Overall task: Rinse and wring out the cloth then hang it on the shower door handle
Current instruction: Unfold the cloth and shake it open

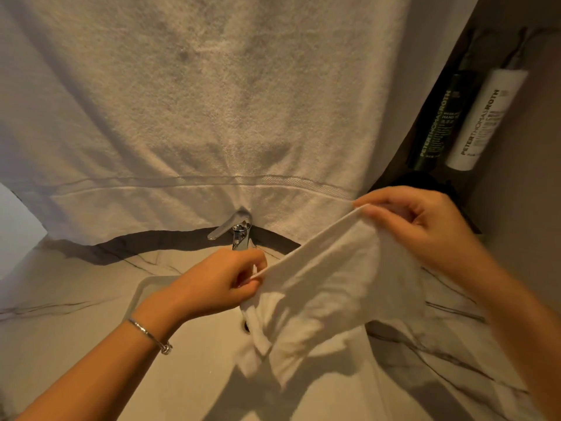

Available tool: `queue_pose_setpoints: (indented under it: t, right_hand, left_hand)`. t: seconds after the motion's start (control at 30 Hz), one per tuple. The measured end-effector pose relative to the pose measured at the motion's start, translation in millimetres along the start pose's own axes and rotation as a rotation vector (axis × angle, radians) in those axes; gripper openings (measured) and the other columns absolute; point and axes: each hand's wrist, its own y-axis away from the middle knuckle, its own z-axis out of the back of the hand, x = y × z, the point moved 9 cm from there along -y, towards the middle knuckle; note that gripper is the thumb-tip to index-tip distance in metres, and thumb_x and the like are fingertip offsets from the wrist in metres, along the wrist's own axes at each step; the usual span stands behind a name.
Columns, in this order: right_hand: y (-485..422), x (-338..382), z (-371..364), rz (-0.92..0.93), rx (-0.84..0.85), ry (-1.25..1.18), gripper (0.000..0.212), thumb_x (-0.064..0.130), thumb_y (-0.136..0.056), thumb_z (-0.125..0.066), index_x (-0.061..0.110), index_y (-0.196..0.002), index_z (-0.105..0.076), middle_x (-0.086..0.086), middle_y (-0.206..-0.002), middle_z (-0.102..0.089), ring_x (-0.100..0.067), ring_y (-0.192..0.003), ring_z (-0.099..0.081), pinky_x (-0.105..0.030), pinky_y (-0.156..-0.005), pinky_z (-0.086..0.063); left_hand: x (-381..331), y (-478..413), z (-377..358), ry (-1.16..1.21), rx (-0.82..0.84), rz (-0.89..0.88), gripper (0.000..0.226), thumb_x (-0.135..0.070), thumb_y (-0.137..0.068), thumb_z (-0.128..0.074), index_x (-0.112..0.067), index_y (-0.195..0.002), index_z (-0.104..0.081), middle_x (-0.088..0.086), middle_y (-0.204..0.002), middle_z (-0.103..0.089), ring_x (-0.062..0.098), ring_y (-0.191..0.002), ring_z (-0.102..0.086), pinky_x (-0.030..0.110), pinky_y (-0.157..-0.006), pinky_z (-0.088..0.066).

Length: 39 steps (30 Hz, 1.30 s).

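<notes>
A small white cloth (328,287) is stretched between my two hands above the sink basin (158,287). My left hand (221,281) pinches its lower left edge just in front of the chrome tap (238,233). My right hand (425,226) pinches the upper right corner, higher and further right. The rest of the cloth hangs down in loose folds over the basin. No water is visible running from the tap. The shower door handle is not in view.
A large white towel (197,117) hangs over the wall behind the tap, covering most of the view. A dark bottle (437,123) and a white bottle (482,120) stand at the right. Marble-veined counter (60,305) surrounds the basin.
</notes>
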Motion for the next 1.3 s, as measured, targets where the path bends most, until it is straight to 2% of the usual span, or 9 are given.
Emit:
queue_pose_setpoints:
  t: [0.2, 0.37, 0.43, 0.53, 0.57, 0.67, 0.83, 1.13, 1.3]
  right_hand:
    - [6, -10, 4, -0.025, 0.015, -0.023, 0.016, 0.03, -0.082, -0.061, 0.024, -0.091, -0.073, 0.012, -0.088, -0.071, -0.001, -0.085, -0.064, -0.011, -0.072, -0.05]
    - [-6, -35, -14, -0.211, 0.17, 0.022, 0.009, 0.022, -0.082, -0.064, 0.025, -0.085, -0.072, 0.004, -0.085, -0.07, -0.007, -0.08, -0.064, -0.029, -0.075, -0.056]
    - [-20, -18, 16, -0.128, -0.066, -0.03, 0.012, 0.022, -0.085, -0.061, 0.031, -0.083, -0.068, 0.015, -0.085, -0.066, 0.0, -0.08, -0.062, -0.022, -0.074, -0.054]
    - [-4, 37, 63, 0.288, -0.547, 0.063, 0.011, 0.023, -0.093, -0.053, 0.03, -0.092, -0.062, 0.025, -0.083, -0.059, 0.003, -0.076, -0.057, -0.011, -0.069, -0.044]
    - [-3, 39, 45, 0.317, -0.42, 0.146, 0.014, 0.022, -0.094, -0.05, 0.029, -0.094, -0.061, 0.023, -0.082, -0.058, 0.001, -0.073, -0.056, -0.013, -0.068, -0.045]
    - [26, -25, -64, -0.04, 0.437, 0.461, 0.015, 0.024, -0.089, -0.052, 0.026, -0.092, -0.067, 0.01, -0.088, -0.067, -0.009, -0.082, -0.061, -0.029, -0.078, -0.051]
    - [12, -39, 11, -0.178, -0.094, 0.017, 0.014, 0.02, -0.086, -0.057, 0.026, -0.081, -0.068, 0.007, -0.084, -0.068, -0.006, -0.077, -0.061, -0.025, -0.067, -0.049]
    - [37, -20, 46, -0.219, -0.208, -0.187, 0.015, 0.019, -0.085, -0.06, 0.027, -0.078, -0.069, 0.013, -0.075, -0.069, 0.001, -0.067, -0.062, -0.012, -0.054, -0.049]
    - [89, -5, 80, -0.3, -0.347, -0.157, 0.014, 0.02, -0.086, -0.058, 0.025, -0.077, -0.068, 0.005, -0.078, -0.065, 0.003, -0.063, -0.057, -0.008, -0.05, -0.044]
  left_hand:
    - [25, 7, 11, 0.184, -0.176, 0.097, 0.016, -0.017, -0.087, -0.049, -0.027, -0.079, -0.057, -0.007, -0.079, -0.064, 0.008, -0.07, -0.058, 0.018, -0.053, -0.048]
    - [27, -3, 10, 0.072, -0.115, 0.16, 0.014, -0.01, -0.09, -0.047, -0.017, -0.08, -0.054, 0.01, -0.075, -0.062, 0.028, -0.067, -0.057, 0.042, -0.063, -0.047]
    - [7, -7, 65, 0.04, -0.396, 0.055, 0.015, -0.006, -0.088, -0.049, -0.019, -0.08, -0.051, 0.004, -0.066, -0.056, 0.021, -0.061, -0.054, 0.03, -0.056, -0.041]
    - [-45, 9, 140, -0.011, -0.83, -0.217, 0.012, -0.012, -0.08, -0.042, -0.017, -0.087, -0.051, -0.01, -0.064, -0.046, 0.003, -0.054, -0.044, 0.009, -0.053, -0.035]
    - [-55, 3, 132, -0.048, -0.718, -0.246, 0.015, -0.015, -0.077, -0.041, -0.017, -0.088, -0.051, -0.011, -0.064, -0.047, 0.003, -0.056, -0.044, 0.01, -0.055, -0.038]
    - [-44, -10, 43, -0.208, -0.087, -0.132, 0.01, -0.014, -0.084, -0.05, -0.013, -0.09, -0.058, 0.003, -0.079, -0.065, 0.017, -0.071, -0.058, 0.035, -0.066, -0.047]
    - [-10, -1, 74, 0.027, -0.361, -0.057, 0.013, -0.019, -0.091, -0.051, -0.015, -0.08, -0.056, -0.002, -0.058, -0.054, 0.013, -0.053, -0.049, 0.025, -0.053, -0.036]
    - [-21, -2, 94, -0.049, -0.514, -0.013, 0.06, -0.053, -0.081, -0.04, 0.0, -0.057, -0.052, 0.008, -0.048, -0.045, 0.022, -0.047, -0.041, 0.033, -0.047, -0.027]
    - [-57, 1, 104, 0.296, -0.475, -0.154, 0.047, -0.05, -0.072, -0.061, -0.013, -0.047, -0.047, -0.005, -0.043, -0.035, 0.006, -0.042, -0.034, 0.022, -0.041, -0.029]
